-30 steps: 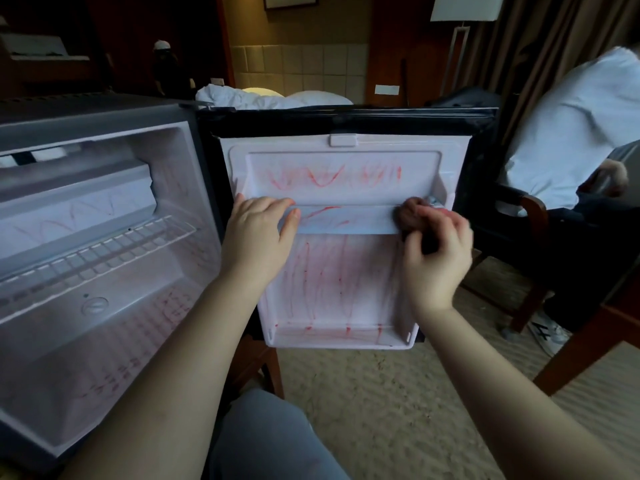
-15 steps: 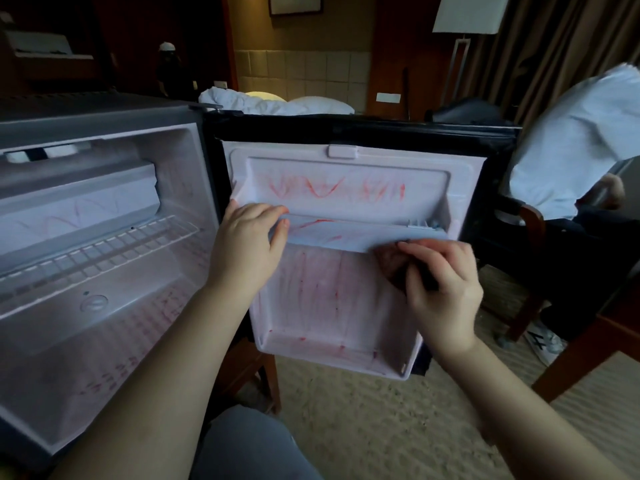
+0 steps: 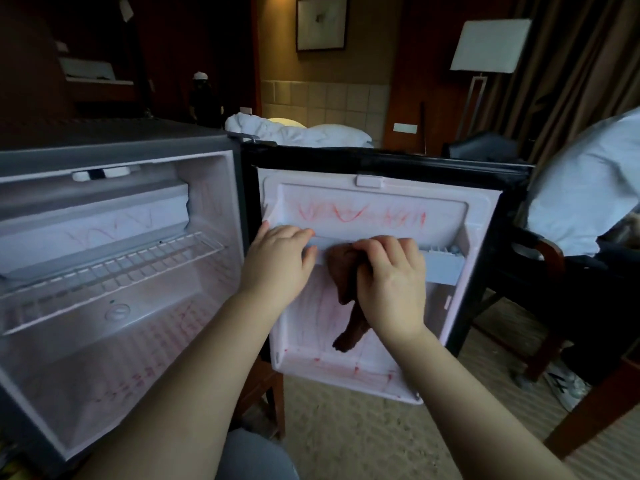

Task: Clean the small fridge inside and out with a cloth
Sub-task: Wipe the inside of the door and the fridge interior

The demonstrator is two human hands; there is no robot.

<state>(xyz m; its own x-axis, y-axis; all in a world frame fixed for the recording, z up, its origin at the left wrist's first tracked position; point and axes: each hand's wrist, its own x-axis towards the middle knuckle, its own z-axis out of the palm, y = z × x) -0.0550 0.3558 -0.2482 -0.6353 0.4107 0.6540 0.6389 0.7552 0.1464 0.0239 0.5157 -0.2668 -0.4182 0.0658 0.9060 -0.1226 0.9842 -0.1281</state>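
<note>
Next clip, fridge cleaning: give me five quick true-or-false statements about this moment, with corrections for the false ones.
1. The fridge door is open. True.
2. The right hand holds a brown cloth at the door shelf. True.
3. The left hand holds the cloth too. False: it holds only the door shelf.
4. The door's inner panel is spotless. False: red marks streak it.
5. The wire shelf has been removed. False: it sits inside the fridge.

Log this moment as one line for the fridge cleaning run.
step: door interior wipe | left hand: holds door shelf | right hand: grips brown cloth against shelf | red marks: on door liner
</note>
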